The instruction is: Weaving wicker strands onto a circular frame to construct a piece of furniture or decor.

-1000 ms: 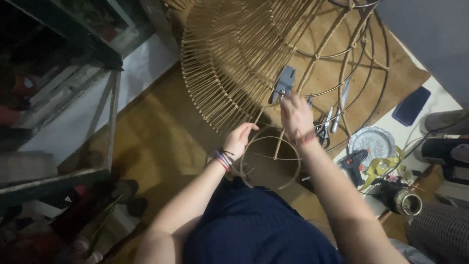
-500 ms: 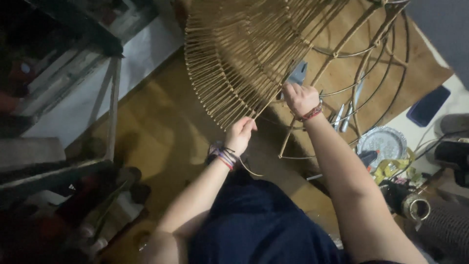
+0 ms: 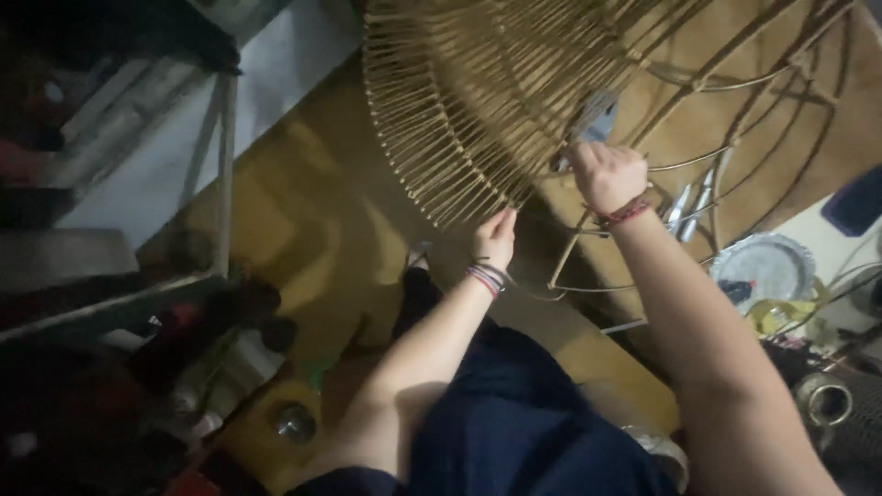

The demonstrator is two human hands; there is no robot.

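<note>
A large round rattan-and-wire frame [image 3: 478,101] of many thin radiating rods rests tilted on the wooden floor in front of me. My left hand [image 3: 496,237] pinches the lower rim of the frame where the rods end. My right hand [image 3: 604,174] is higher up, closed around a grey-blue tool [image 3: 595,119] that pokes in among the rods. Both wrists wear bracelets. A thin loose wire loop [image 3: 551,289] hangs below the frame between my arms.
Metal pliers [image 3: 689,207] and a round metal plate [image 3: 763,266] lie on the floor at right, with a dark blue case [image 3: 854,202] and a metal canister [image 3: 827,400]. A white metal rack [image 3: 211,184] and dark clutter stand at left.
The frame has come closer and fills more of the view. My right hand with the tool has risen into the rods; my left hand has moved from the small ring to the frame's rim.
</note>
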